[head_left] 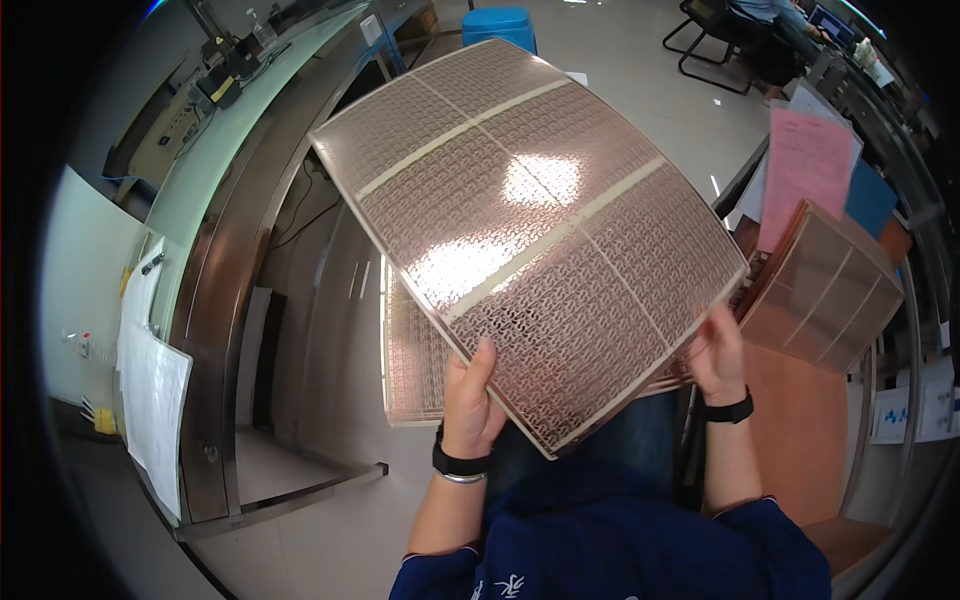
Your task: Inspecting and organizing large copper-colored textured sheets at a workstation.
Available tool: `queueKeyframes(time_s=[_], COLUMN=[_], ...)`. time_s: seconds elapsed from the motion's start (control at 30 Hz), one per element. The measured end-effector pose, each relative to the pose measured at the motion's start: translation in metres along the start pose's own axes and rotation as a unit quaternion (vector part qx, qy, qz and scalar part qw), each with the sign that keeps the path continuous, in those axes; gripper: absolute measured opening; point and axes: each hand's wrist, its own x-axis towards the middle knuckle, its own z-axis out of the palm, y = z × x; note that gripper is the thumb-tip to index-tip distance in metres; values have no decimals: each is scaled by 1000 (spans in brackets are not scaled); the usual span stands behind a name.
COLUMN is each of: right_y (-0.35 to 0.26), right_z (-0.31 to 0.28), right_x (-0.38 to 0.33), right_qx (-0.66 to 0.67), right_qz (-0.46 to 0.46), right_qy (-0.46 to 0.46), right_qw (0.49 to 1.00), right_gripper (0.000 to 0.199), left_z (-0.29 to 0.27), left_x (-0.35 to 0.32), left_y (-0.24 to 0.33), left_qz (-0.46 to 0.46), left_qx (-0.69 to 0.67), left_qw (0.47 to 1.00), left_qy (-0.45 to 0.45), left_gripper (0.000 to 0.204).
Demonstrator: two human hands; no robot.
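Against grey flooring [640, 50], one curved, copper-coloured, rectangular patterned sheet [535, 235] is held up centrally by the left hand [472, 405], the right hand [718, 358] unclear in grip; similar sheets [825, 285] are left unheld at three o'clock.

Panel [560, 225] before torso [630, 545], bench [225, 250] at left, stool [498, 25] beyond the panel; papers [805, 170] at right

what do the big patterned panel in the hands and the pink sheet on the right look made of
Panel: probably thin copper-coated board, glossy; its pinkish-brown pattern throws bright glare, but the core material can't be told.

Pink sheet: likely paper, fairly matte; it looks thin, without strong glare.
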Motion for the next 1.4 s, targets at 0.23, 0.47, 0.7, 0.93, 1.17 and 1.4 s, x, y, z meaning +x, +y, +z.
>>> queueKeyframes(time_s=[0.23,0.47,0.7,0.93,1.17,1.4], right_y=[-55,-51,-43,-44,-41,-50], right_z=[26,19,14,31,24,3], right_x=[7,0,-2,-2,0,12], right_qx=[-147,-384,-414,-402,-417,-137], right_qz=[16,25,-4,0,-15,51], right_qy=[60,82,81,54,61,59], right_qw=[987,920,907,914,907,987], right_gripper=[49,36,32,33,32,35], left_z=[-37,-63,-70,-81,-83,-69], left_x=[-2,0,-1,-1,-1,-5], left_y=[15,10,8,9,14,21], left_qz=[-26,-33,-13,-26,-42,-20], left_qx=[52,213,239,236,193,232], left_qw=[997,975,965,964,974,971], left_qy=[50,62,106,122,110,51], left_gripper=[37,37,37,30,43,60])
